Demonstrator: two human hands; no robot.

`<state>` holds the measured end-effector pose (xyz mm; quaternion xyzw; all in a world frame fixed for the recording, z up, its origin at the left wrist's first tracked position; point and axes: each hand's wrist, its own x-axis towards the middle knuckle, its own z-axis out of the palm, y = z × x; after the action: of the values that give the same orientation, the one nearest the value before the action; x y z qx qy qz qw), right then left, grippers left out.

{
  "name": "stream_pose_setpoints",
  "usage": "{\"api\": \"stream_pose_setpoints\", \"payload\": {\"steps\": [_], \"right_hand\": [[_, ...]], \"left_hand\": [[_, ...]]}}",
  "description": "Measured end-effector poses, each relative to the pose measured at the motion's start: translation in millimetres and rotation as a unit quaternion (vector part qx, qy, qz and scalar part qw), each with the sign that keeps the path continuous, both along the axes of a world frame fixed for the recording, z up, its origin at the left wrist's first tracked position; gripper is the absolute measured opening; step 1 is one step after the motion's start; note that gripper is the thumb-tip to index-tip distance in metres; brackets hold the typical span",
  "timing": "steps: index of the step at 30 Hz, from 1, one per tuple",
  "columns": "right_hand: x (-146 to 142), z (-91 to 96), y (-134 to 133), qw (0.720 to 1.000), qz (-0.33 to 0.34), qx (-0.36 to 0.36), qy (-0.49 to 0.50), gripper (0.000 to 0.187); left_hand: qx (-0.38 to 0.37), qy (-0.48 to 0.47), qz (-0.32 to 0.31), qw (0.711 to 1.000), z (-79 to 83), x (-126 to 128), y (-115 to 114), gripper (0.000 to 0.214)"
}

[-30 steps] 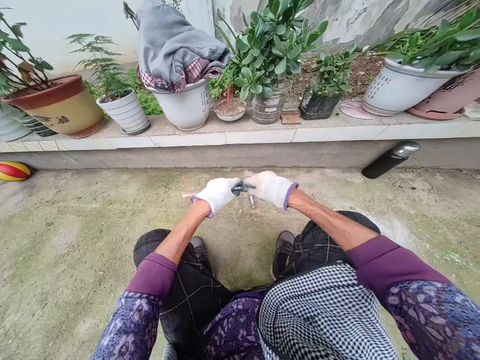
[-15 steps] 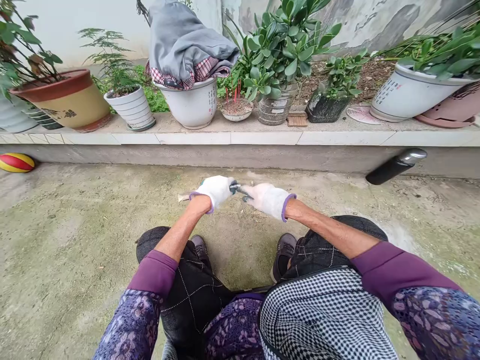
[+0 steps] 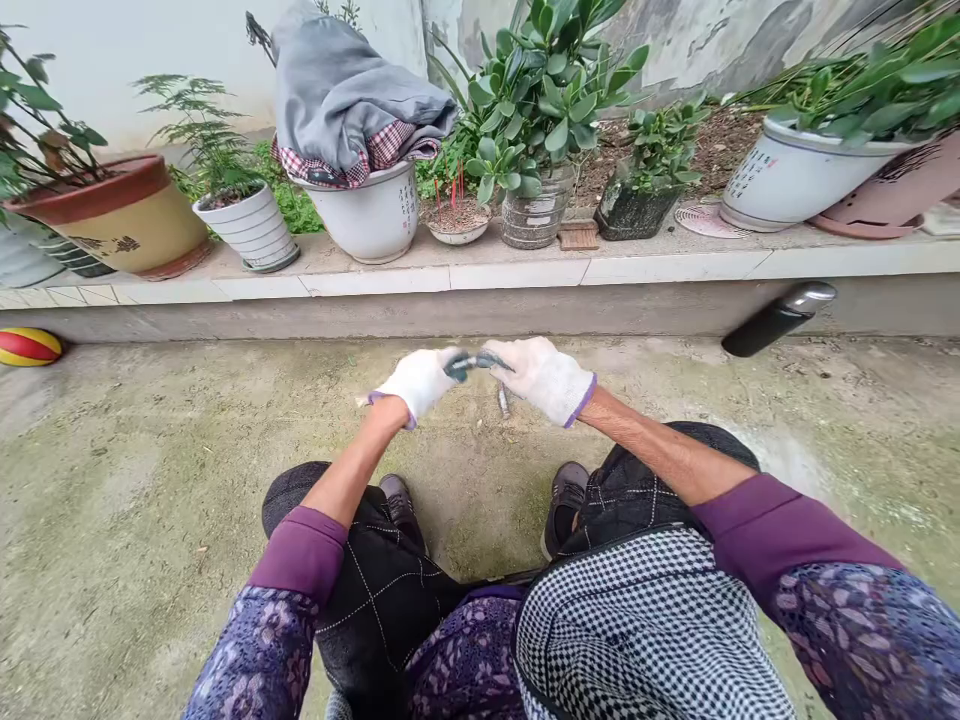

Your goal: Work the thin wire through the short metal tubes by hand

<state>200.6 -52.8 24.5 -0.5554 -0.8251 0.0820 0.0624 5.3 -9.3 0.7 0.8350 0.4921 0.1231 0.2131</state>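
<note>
Both hands wear white knit gloves with purple cuffs and meet in front of my knees. My left hand is closed round a tool whose pale handle end sticks out to its left. My right hand is closed too, its fingers pinching a dark grey metal piece that spans the gap between the two hands. What this piece is I cannot make out. A small grey metal bit lies on the concrete ground just below the hands.
A tiled ledge with several potted plants runs across the back; a white pot carries grey and checked cloth. A black flask lies against the ledge on the right, a red-yellow ball at far left. My shoes rest below.
The hands have risen slightly and the dark metal piece between them has turned from a downward slant to nearly level. The view shifted a little with my head.
</note>
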Motion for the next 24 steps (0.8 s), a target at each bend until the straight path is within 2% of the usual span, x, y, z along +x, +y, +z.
{"api": "stream_pose_setpoints", "payload": {"steps": [2, 3, 5, 7, 9, 12, 14, 17, 19, 21, 24], "right_hand": [[8, -3.3, 9, 1.000, -0.014, -0.005, 0.008, 0.028], [13, -6.1, 15, 0.999, -0.020, -0.009, 0.030, 0.027], [23, -12.9, 28, 0.995, -0.032, -0.021, 0.093, 0.026], [29, -19.7, 38, 0.987, -0.048, -0.038, 0.147, 0.026], [27, -24.8, 42, 0.982, -0.058, -0.058, 0.169, 0.026], [12, -27.3, 32, 0.984, -0.013, -0.070, 0.165, 0.027], [0, -25.0, 22, 0.989, 0.028, -0.056, 0.136, 0.027], [-12, -17.3, 10, 0.997, 0.039, -0.042, 0.055, 0.027], [-13, -12.6, 7, 0.998, 0.031, -0.046, 0.011, 0.030], [-10, -11.0, 8, 0.998, 0.027, -0.051, -0.010, 0.032], [-5, -14.1, 14, 0.998, 0.013, -0.057, -0.011, 0.033]], "left_hand": [[-0.040, 0.088, -0.102, 0.990, -4.9, 12, -17, 0.024], [-0.059, 0.090, -0.128, 0.986, -4.7, 17, -24, 0.024], [-0.075, 0.015, -0.144, 0.987, 0.7, 21, -33, 0.029], [-0.075, -0.087, -0.103, 0.988, 9.8, 18, -34, 0.033], [-0.077, -0.180, -0.026, 0.980, 17.8, 11, -27, 0.032], [-0.100, -0.289, 0.082, 0.949, 20.9, 0, -14, 0.024], [-0.104, -0.325, 0.123, 0.932, 17.1, -3, -7, 0.020], [-0.087, -0.332, 0.140, 0.929, 9.5, -2, -3, 0.017], [-0.103, -0.348, 0.141, 0.921, 7.4, 1, -3, 0.019], [-0.153, -0.394, 0.139, 0.896, 9.0, 3, -4, 0.025], [-0.227, -0.484, 0.116, 0.837, 14.9, 4, -4, 0.030]]}}
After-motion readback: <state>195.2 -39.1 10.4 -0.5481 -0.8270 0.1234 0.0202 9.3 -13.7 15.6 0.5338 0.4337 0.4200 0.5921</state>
